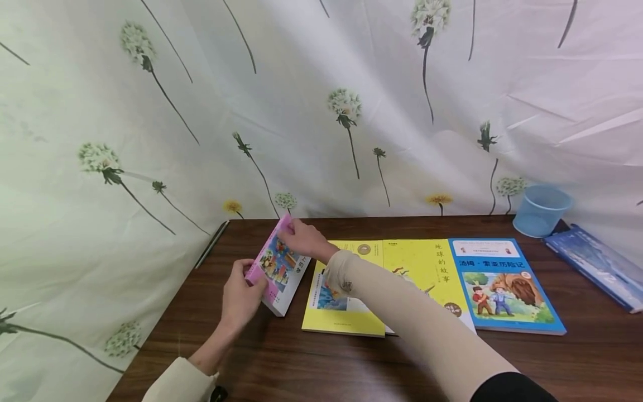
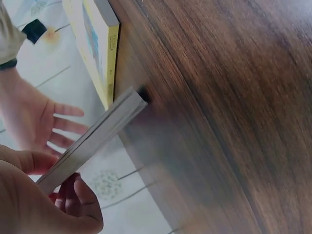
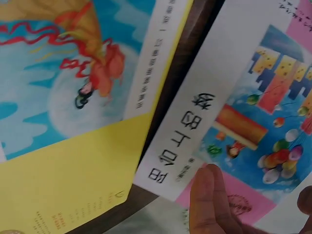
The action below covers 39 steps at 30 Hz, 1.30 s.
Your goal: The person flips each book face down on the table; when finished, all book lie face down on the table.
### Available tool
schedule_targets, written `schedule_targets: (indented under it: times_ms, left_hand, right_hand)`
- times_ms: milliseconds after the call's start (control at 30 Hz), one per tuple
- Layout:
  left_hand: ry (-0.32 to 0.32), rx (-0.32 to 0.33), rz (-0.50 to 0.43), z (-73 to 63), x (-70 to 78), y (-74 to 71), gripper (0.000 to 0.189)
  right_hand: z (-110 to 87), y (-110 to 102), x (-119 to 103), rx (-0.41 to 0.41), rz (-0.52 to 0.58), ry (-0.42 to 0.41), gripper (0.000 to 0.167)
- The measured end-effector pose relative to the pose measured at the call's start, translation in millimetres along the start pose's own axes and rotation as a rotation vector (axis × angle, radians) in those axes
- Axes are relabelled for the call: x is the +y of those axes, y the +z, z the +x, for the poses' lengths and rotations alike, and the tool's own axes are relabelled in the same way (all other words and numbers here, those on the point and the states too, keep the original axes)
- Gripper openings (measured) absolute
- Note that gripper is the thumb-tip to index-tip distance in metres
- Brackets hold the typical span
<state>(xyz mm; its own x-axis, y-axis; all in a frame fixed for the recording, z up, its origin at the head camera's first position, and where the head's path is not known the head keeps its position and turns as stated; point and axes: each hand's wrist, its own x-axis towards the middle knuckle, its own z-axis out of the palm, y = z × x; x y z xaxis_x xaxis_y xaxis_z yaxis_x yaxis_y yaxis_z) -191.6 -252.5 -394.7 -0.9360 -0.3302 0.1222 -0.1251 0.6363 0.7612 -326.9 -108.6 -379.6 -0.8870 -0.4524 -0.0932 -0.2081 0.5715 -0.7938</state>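
Note:
In the head view my left hand (image 1: pixel 241 298) grips the lower left end of a pink-and-white book (image 1: pixel 278 265), which is tilted above the left side of the table. The left wrist view shows that hand's thumb and fingers (image 2: pixel 80 200) on either side of the book (image 2: pixel 95 139), seen edge-on. My right hand (image 1: pixel 306 240) is at the book's upper end, fingers touching the cover. Its fingers look straight and spread in the left wrist view. In the right wrist view they lie near the pink strip of the cover. A yellow book (image 1: pixel 344 325) lies just right.
Beside it on the dark wooden table (image 1: pixel 281 368) lie another yellow book (image 1: pixel 422 259) and a blue book (image 1: pixel 542 290). At the far right are a light blue cup (image 1: pixel 540 212) and a further blue book (image 1: pixel 593 265). A dandelion-patterned curtain (image 1: pixel 311 156) hangs behind.

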Motion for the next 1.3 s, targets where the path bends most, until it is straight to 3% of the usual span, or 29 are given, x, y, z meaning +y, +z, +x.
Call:
schedule_targets:
  times_ms: [233, 667, 1000, 1300]
  left_hand:
    - [0.041, -0.014, 0.036, -6.6, 5.3, 5.8, 0.049]
    - [0.100, -0.029, 0.090, -17.1, 11.2, 14.5, 0.049]
    - [0.114, -0.022, 0.102, -20.3, 16.0, 19.5, 0.048]
    - [0.125, -0.081, 0.052, -22.2, 19.3, 23.4, 0.046]
  right_hand:
    - [-6.8, -1, -12, 0.079, 0.106, 0.079, 0.072]
    - [-7.0, -17, -18, 0.083, 0.119, 0.084, 0.074]
    - [-5.2, -23, -19, 0.095, 0.157, 0.063, 0.057]
    - [-3.4, -22, -20, 0.115, 0.211, 0.112, 0.071]
